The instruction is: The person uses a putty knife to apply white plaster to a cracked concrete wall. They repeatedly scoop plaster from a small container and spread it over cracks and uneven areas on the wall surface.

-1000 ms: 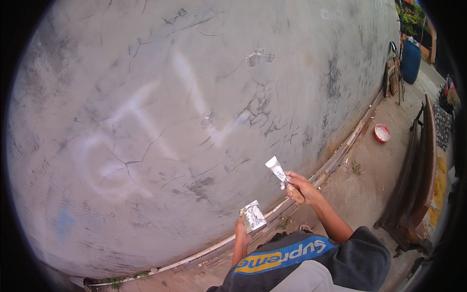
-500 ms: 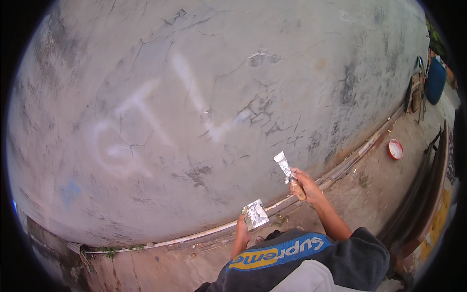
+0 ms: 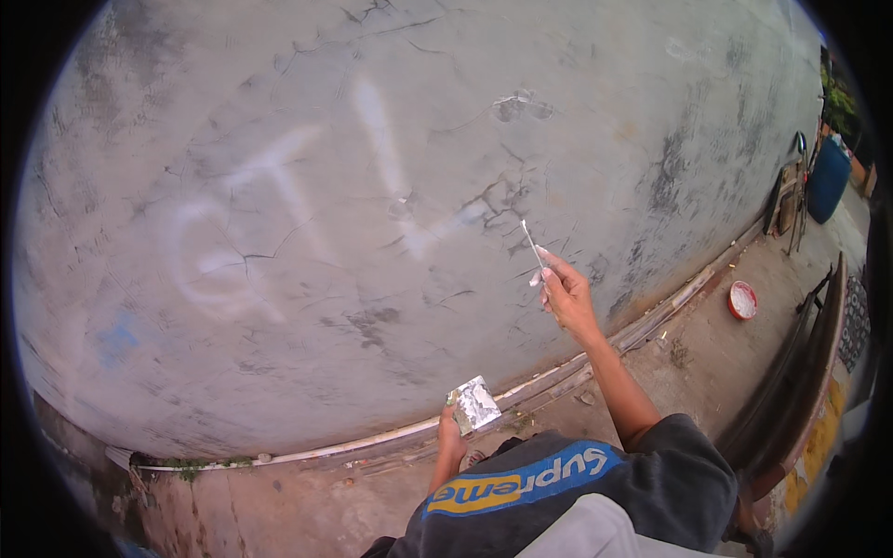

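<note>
While the head view looks down along a cracked grey wall (image 3: 307, 381), the right hand (image 3: 567, 296) has its fingers clamped on a scraper (image 3: 531, 242), seen edge-on and pointing up before the wall; whether it touches cannot be told. Lower down, the left hand (image 3: 449, 434) has its fingers closed on the left edge of a square plate (image 3: 465, 421) smeared with white paste (image 3: 479, 396). A red bowl (image 3: 754, 304) sits on the ground (image 3: 698, 363), near its wall-side edge.

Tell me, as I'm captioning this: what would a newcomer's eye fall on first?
Pale painted strokes stand out left of centre on the cracked grey wall. In front of it, the right hand holds a scraper seen edge-on, and lower down the left hand holds a white-smeared plate. A red bowl sits on the ground at right.
</note>
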### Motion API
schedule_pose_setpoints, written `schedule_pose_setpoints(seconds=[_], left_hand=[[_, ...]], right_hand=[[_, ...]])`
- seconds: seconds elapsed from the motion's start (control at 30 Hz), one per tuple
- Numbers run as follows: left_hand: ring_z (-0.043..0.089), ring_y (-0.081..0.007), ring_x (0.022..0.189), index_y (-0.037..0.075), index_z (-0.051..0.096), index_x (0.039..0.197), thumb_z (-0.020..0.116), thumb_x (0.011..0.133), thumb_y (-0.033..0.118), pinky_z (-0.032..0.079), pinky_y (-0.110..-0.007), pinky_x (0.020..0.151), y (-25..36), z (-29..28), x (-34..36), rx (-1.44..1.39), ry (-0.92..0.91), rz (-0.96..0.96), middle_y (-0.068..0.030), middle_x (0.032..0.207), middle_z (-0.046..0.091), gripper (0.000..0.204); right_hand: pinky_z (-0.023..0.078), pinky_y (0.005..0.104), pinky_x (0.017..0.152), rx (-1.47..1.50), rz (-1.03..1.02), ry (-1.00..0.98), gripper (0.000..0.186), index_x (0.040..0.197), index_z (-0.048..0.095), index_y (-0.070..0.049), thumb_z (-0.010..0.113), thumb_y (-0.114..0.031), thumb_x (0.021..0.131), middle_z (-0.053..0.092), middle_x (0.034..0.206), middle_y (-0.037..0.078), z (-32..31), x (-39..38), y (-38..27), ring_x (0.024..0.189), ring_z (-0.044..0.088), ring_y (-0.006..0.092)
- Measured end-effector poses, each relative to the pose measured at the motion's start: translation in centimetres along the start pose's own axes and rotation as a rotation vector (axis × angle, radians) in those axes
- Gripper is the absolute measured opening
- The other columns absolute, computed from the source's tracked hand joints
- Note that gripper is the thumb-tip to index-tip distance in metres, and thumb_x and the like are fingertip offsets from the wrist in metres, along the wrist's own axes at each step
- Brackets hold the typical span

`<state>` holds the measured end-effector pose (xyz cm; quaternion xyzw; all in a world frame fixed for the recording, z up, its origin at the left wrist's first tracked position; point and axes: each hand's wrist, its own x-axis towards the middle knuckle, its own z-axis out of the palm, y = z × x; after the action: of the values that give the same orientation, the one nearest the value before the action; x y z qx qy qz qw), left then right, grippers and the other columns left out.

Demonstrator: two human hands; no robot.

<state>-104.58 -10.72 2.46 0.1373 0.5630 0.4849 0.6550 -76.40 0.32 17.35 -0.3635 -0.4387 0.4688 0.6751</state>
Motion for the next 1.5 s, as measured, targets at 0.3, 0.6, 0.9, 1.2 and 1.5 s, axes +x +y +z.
schedule_pose_setpoints(seconds=[0.3, 0.6, 0.9, 1.2, 1.5], left_hand=[[0.063, -0.0226, 0.102, 0.008, 0.055, 0.124, 0.048, 0.09, 0.029, 0.05, -0.039, 0.086, -0.1, -0.7, 0.7, -0.04, 0.032, 0.082, -0.0061, 0.115, 0.064, 0.041], [0.062, -0.0225, 0.105, 0.009, 0.053, 0.127, 0.048, 0.091, 0.032, 0.049, -0.039, 0.086, 0.4, -0.9, 0.9, -0.002, 0.087, 0.048, -0.0053, 0.118, 0.063, 0.043], [0.065, -0.0166, 0.09, 0.013, 0.058, 0.118, 0.046, 0.093, 0.034, 0.044, -0.03, 0.063, 1.5, 0.6, 1.4, 0.039, 0.009, 0.045, 0.0006, 0.104, 0.067, 0.035], [0.062, -0.0223, 0.103, 0.008, 0.055, 0.123, 0.048, 0.09, 0.033, 0.048, -0.04, 0.088, -0.5, -2.5, 4.9, 0.039, -0.099, -0.061, -0.0063, 0.113, 0.064, 0.042], [0.063, -0.0219, 0.103, 0.008, 0.055, 0.121, 0.043, 0.094, 0.031, 0.049, -0.037, 0.086, 4.7, 0.1, 1.5, 0.077, -0.197, -0.055, -0.0065, 0.113, 0.064, 0.038]], right_hand=[[0.04, 0.0266, 0.053, -0.747, -0.955, 0.31, 0.038, 0.122, 0.065, -0.014, 0.062, 0.0, 0.087, 0.05, 0.097, 0.006, 2.8, 12.8, -5.4, 0.056, 0.043, 0.0115], [0.044, 0.0327, 0.053, -0.814, -0.989, 0.274, 0.048, 0.125, 0.062, -0.016, 0.062, 0.004, 0.082, 0.048, 0.094, 0.006, 1.5, 15.7, -5.1, 0.057, 0.049, 0.0167], [0.046, 0.0371, 0.054, -1.284, -0.65, 0.112, 0.037, 0.122, 0.062, -0.012, 0.057, 0.0, 0.087, 0.05, 0.09, 0.014, 1.3, 9.4, -10.4, 0.061, 0.056, 0.0298], [0.047, 0.0379, 0.054, -1.306, -0.712, 0.294, 0.035, 0.122, 0.061, -0.01, 0.055, -0.002, 0.089, 0.048, 0.088, 0.015, 5.7, 9.9, -12.5, 0.062, 0.056, 0.0295], [0.046, 0.037, 0.061, -1.285, -0.57, 0.213, 0.037, 0.124, 0.06, -0.01, 0.053, -0.002, 0.089, 0.05, 0.089, 0.013, 2.8, 6.4, -12.6, 0.066, 0.054, 0.0278]])
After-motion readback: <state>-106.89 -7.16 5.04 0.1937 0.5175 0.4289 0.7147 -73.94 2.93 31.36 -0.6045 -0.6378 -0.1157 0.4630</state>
